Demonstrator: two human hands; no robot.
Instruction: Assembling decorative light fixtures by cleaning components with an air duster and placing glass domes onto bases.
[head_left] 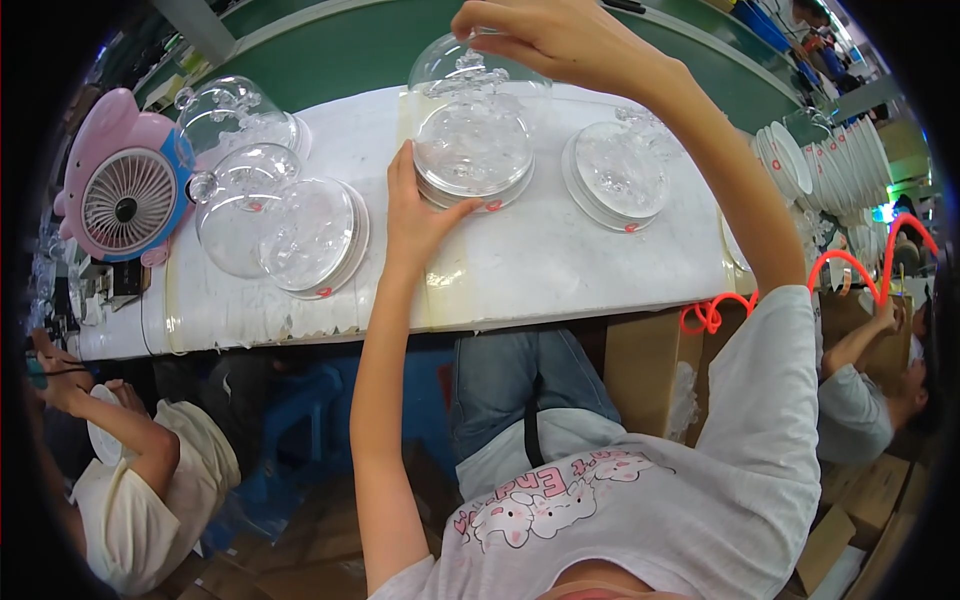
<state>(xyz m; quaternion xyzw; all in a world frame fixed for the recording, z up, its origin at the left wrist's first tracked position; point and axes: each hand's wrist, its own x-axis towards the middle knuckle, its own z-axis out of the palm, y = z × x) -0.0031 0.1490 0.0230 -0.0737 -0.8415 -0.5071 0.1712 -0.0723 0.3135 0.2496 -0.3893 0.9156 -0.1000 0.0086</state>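
Observation:
My left hand (418, 210) rests against the near rim of a clear round base (470, 165) on the white worktop (560, 260), steadying it. Above it my right hand (545, 40) grips the top of a clear dome lid (462, 75) with a moulded knob, held over that base. Whether the lid touches the base I cannot tell.
Several clear domes (265, 190) lie at the left, another clear base with a figure (618, 170) at the right. A pink fan (125, 185) stands at the far left, stacked white plates (830, 165) far right. A red coiled hose (830, 270) hangs off the edge. Other people sit on both sides.

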